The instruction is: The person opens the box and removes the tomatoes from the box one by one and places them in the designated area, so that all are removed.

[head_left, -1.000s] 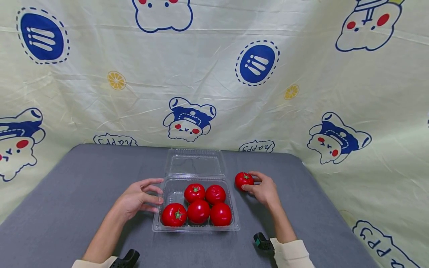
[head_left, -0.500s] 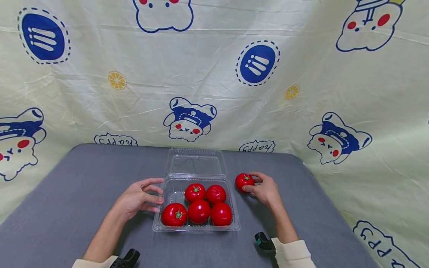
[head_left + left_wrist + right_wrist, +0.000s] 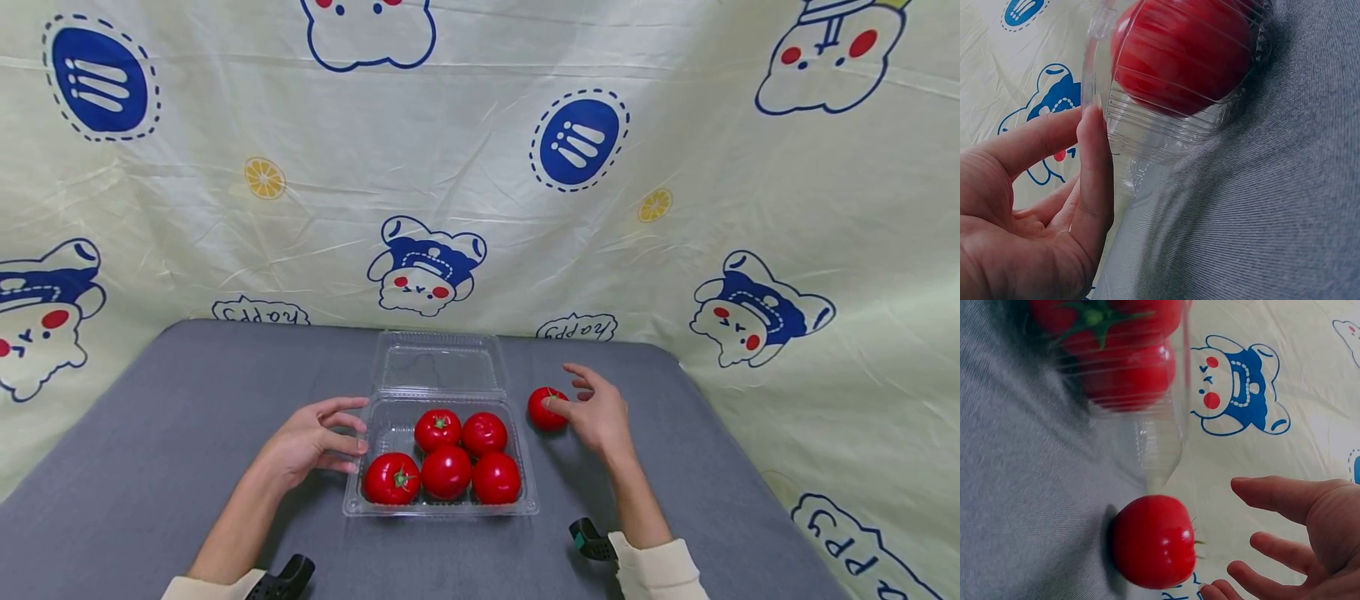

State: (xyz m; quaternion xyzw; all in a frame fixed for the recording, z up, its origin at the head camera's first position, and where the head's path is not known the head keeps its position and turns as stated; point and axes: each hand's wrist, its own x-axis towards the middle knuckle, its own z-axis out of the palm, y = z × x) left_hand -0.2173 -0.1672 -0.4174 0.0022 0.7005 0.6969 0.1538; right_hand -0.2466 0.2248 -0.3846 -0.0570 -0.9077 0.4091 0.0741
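A clear plastic clamshell box (image 3: 348,500) lies on the table with its lid folded back, several red tomatoes (image 3: 446,472) inside it. My left hand (image 3: 303,446) is at the box's left side, fingers spread and tips touching the rim (image 3: 1088,75). To the right of the box, a single tomato (image 3: 542,412) with a green stem rests on the tabletop. My right hand (image 3: 603,417) hovers right beside and above this tomato; its fingers are spread and hold nothing. The right wrist view shows a gap between the fingertips (image 3: 1244,485) and the tomato.
The grey cloth-covered table (image 3: 187,392) reaches back to a pale curtain (image 3: 480,167) printed with blue bears and orange slices. A black wrist camera (image 3: 588,542) sits by the right sleeve, another black camera (image 3: 285,579) by the left one.
My right hand has let go of the single tomato: its fingers have spread and lifted away from it. The tomato stays on the table; my left hand has kept its place.
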